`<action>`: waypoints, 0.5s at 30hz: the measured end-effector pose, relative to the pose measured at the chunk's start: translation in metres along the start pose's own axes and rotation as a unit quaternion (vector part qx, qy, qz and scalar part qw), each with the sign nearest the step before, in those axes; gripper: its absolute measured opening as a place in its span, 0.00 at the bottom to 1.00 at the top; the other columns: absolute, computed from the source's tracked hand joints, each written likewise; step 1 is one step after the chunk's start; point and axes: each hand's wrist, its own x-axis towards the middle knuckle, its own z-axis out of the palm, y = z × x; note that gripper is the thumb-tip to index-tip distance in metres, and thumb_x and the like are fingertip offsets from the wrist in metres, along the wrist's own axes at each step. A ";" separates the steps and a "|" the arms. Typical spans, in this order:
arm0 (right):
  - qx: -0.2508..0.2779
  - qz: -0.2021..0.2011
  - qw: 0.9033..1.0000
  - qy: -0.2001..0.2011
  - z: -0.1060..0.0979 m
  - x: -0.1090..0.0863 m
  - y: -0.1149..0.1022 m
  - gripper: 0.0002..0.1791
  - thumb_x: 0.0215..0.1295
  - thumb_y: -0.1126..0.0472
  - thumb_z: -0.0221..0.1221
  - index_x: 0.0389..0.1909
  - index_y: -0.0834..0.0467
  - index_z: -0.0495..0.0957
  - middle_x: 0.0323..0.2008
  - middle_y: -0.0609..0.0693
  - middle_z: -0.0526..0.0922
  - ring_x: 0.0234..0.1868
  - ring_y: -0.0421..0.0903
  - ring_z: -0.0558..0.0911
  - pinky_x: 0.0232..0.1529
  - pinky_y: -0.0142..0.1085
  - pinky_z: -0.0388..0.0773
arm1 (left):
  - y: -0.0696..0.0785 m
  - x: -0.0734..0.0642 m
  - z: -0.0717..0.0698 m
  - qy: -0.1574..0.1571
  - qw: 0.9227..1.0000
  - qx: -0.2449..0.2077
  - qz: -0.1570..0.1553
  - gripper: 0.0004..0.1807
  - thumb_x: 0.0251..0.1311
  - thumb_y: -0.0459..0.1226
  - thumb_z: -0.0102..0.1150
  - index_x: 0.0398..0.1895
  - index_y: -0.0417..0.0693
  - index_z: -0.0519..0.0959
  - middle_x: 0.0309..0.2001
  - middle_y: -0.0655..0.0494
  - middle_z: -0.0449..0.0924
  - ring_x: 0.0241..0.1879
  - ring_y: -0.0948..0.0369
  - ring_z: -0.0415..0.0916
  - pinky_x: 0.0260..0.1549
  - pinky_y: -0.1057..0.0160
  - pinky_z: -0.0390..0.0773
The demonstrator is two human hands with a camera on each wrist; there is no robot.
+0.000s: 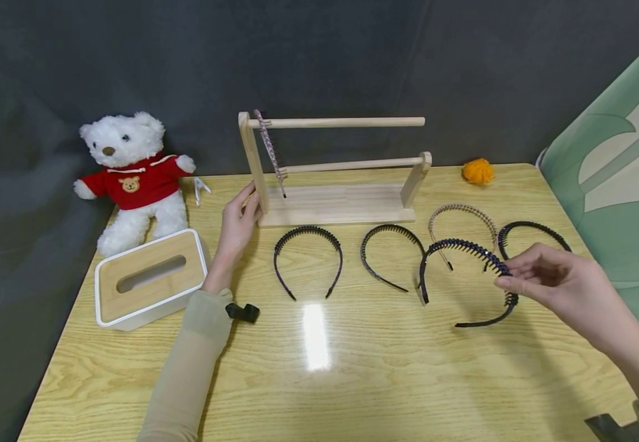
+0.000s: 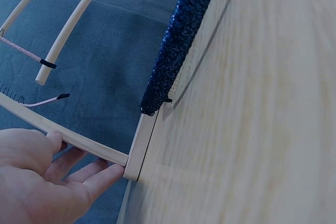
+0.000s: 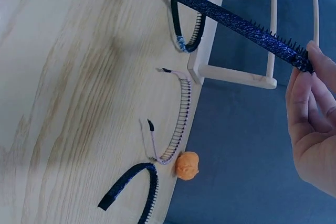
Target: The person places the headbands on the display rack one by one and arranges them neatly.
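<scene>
A dark blue glittery toothed headband (image 1: 465, 245) is pinched between thumb and fingers of my right hand (image 1: 553, 285), lifted over the table's right side. In the right wrist view that headband (image 3: 241, 29) slants up from the fingertips. My left hand (image 1: 239, 218) grips the left upright of the wooden rack (image 1: 336, 205) near its base; the left wrist view shows thumb and fingers on either side of the upright (image 2: 79, 141). A pink headband (image 1: 268, 147) hangs at the left end of the rack's bars.
On the table lie two dark headbands (image 1: 308, 230) in front of the rack, plus a pinkish headband (image 1: 463, 209) and a black headband (image 1: 534, 224) to the right. An orange ball (image 1: 478, 171) sits behind. At left are a tissue box (image 1: 150, 313) and a white teddy bear (image 1: 142, 178).
</scene>
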 end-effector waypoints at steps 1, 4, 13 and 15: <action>0.002 0.008 1.000 0.005 0.000 0.000 -0.002 0.11 0.61 0.75 0.75 0.41 0.62 0.86 0.32 0.46 0.87 0.30 0.38 0.84 0.30 0.21 0.81 | 0.000 0.000 0.000 0.000 1.000 0.001 0.000 0.24 0.85 0.31 0.45 0.80 0.35 0.66 0.76 0.33 0.67 0.70 0.38 0.72 0.69 0.53 0.78; 0.005 0.027 1.000 0.016 0.000 0.002 -0.006 0.10 0.62 0.72 0.76 0.41 0.62 0.86 0.32 0.46 0.87 0.30 0.37 0.85 0.31 0.21 0.81 | -0.001 0.001 0.000 0.000 1.000 -0.001 0.002 0.24 0.85 0.31 0.45 0.80 0.35 0.66 0.76 0.33 0.67 0.70 0.39 0.72 0.68 0.54 0.78; 0.041 0.040 0.998 0.039 -0.004 0.010 -0.015 0.10 0.63 0.73 0.75 0.42 0.62 0.86 0.33 0.41 0.89 0.30 0.35 0.86 0.31 0.19 0.82 | -0.001 0.001 0.000 -0.002 1.000 -0.001 0.001 0.24 0.85 0.31 0.44 0.80 0.35 0.66 0.76 0.34 0.66 0.70 0.39 0.72 0.69 0.53 0.78; 0.051 0.041 0.997 0.048 -0.004 0.013 -0.018 0.10 0.63 0.73 0.75 0.42 0.62 0.86 0.34 0.40 0.89 0.30 0.35 0.86 0.30 0.20 0.82 | -0.001 0.001 0.001 0.000 1.000 -0.005 0.001 0.24 0.85 0.30 0.45 0.80 0.35 0.67 0.76 0.34 0.67 0.70 0.39 0.72 0.69 0.53 0.78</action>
